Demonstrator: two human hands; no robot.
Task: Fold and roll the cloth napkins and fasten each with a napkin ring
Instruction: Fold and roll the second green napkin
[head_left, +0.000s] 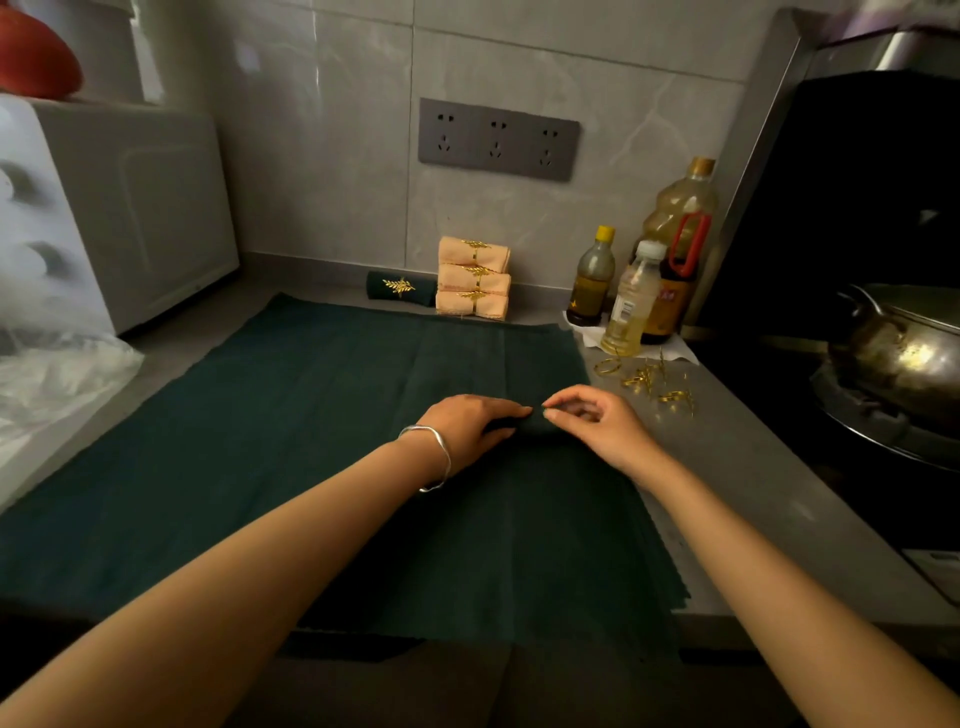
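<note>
A dark green napkin roll (535, 427) lies on a spread stack of dark green cloths (291, 415) on the counter. My left hand (467, 423), with a silver bangle on the wrist, lies over the roll's left part with fingers curved round it. My right hand (592, 418) pinches the roll's right end with thumb and forefinger. Loose gold napkin rings (649, 382) lie to the right of the cloths. Against the wall stand three pink ringed rolls (474, 278) stacked, and one green ringed roll (401, 288).
Three oil bottles (644, 270) stand at the back right on a white paper. A stove with a metal wok (904, 348) is at the right. A white appliance (119, 208) and clear plastic bag (57, 374) sit at the left. A socket strip (498, 139) is on the wall.
</note>
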